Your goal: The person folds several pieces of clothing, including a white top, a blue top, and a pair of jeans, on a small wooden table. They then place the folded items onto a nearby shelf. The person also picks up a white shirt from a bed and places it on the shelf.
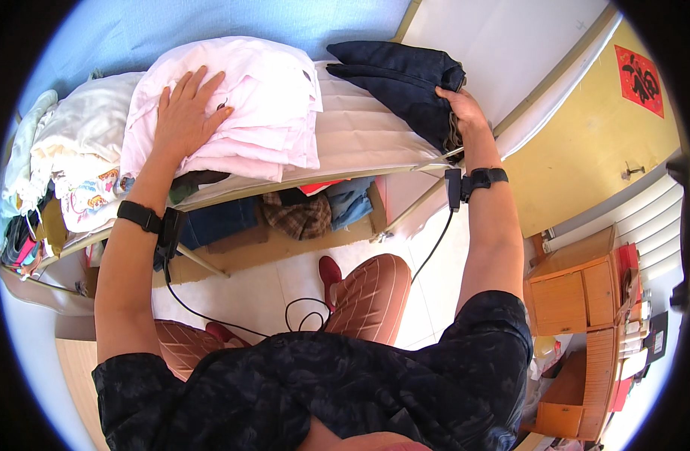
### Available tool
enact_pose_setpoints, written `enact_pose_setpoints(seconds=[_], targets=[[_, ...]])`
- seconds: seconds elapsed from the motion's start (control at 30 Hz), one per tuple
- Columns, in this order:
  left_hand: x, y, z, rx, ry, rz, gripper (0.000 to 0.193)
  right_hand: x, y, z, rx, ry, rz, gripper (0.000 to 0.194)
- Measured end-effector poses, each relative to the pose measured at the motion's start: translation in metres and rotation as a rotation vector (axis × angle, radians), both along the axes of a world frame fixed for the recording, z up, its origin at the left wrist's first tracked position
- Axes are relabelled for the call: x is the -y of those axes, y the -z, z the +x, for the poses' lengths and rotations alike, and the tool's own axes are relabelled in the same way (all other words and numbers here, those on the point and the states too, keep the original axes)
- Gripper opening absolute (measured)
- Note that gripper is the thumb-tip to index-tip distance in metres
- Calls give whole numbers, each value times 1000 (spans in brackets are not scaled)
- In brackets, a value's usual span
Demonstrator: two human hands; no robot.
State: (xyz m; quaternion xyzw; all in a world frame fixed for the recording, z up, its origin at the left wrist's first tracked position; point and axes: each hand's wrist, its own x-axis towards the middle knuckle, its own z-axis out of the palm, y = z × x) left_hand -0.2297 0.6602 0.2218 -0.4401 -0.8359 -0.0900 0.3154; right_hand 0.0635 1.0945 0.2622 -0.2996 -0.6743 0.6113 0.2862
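Note:
My left hand (190, 113) lies flat with spread fingers on a stack of folded pale pink cloth (266, 96). At the right end of the same bed-like surface, my right hand (460, 107) grips the edge of folded dark navy garments (401, 79), thumb on top and fingers hidden beneath. Between the two piles runs a pale, creased sheet (367, 124). White cloth (97, 113) is heaped to the left of the pink stack, with a printed white cloth (94, 197) hanging below it.
A metal frame edge (300, 179) runs along the front. Under it, a plaid cloth (300, 214) and blue jeans (350, 206) lie on a low cardboard layer. Black cables (209, 321) trail from my wrist straps. A wooden cabinet (570, 293) stands at the right.

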Motion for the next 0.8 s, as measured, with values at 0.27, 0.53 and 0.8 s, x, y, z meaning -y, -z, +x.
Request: enact_pose_setpoints(seconds=[0.27, 0.53, 0.8], targets=[[0, 2, -2, -29, 24, 26, 60, 4, -5, 4, -68, 47, -36, 46], [0, 4, -4, -63, 25, 32, 60, 5, -4, -3, 82, -27, -28, 44], [-1, 5, -6, -80, 15, 28, 60, -8, 9, -12, 147, 0, 5, 45]])
